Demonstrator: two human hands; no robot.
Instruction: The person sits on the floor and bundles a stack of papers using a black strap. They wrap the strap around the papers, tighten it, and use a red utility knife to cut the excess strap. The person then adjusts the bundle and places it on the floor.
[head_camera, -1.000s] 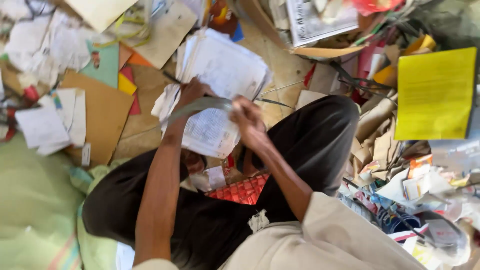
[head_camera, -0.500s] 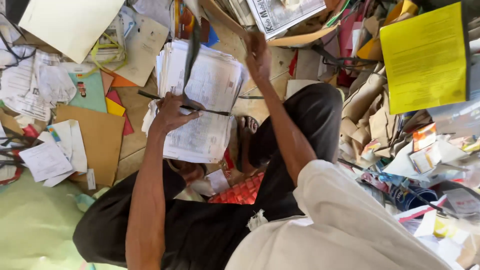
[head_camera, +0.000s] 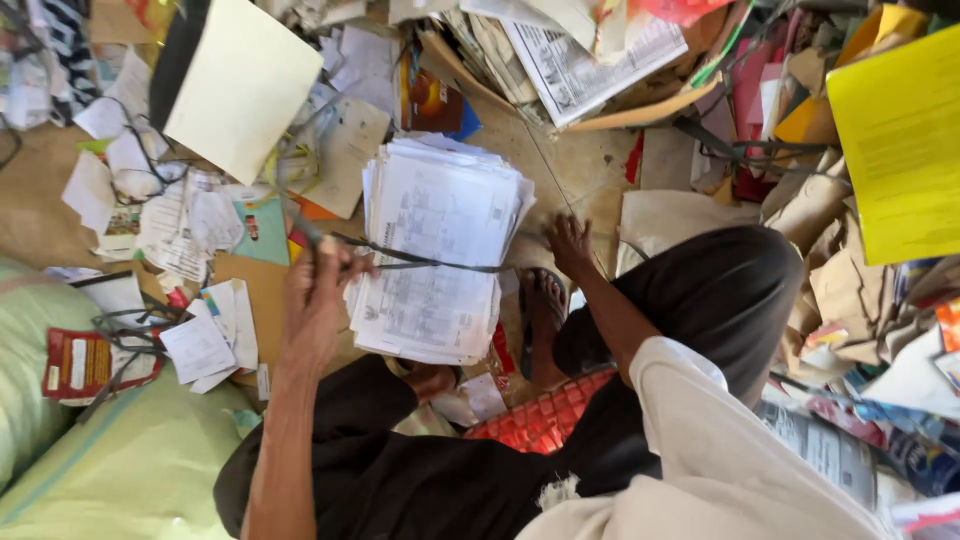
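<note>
My left hand (head_camera: 318, 300) is fisted on the dark strap (head_camera: 430, 263) running crosswise over the paper stack (head_camera: 435, 255) on the floor; right hand (head_camera: 570, 245) presses open-fingered at the stack's far edge, holding nothing.

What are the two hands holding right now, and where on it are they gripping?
The left hand grips one end of the dark strap that crosses the paper stack. The right hand is at the stack's far edge; its grip cannot be told.
</note>
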